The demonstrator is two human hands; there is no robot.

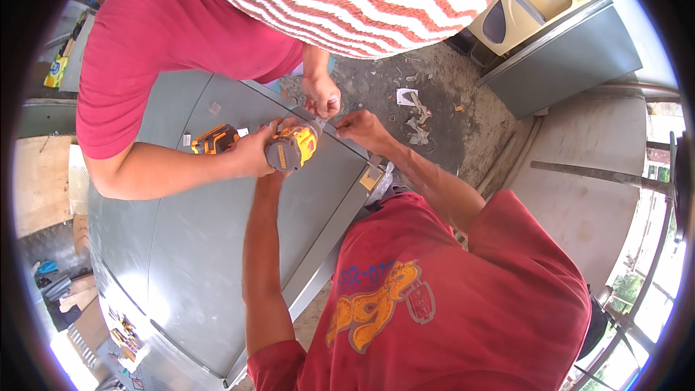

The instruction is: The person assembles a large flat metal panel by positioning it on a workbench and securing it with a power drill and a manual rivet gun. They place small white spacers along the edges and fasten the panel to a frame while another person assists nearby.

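Observation:
A yellow and black cordless drill (300, 143) is held over a grey-green metal panel (217, 210), its front end toward the panel's edge. A co-worker's hand (253, 150) grips it, and that person's other hand (323, 96) is closed near its front end. My left forearm reaches up the panel to the drill; my left hand is largely hidden behind the drill and the co-worker's hand. Just beyond the panel's edge, my right hand (363, 129) has its fingers pinched together beside the drill's front end. Whatever it pinches is too small to make out.
The co-worker's patterned hat (362, 0) leans in from above. A brass-coloured plate (371, 177) sits at the panel's edge. Scraps (418, 119) litter the floor to the right. Farther off stand a cream water dispenser (532, 0) and another grey panel (565, 58).

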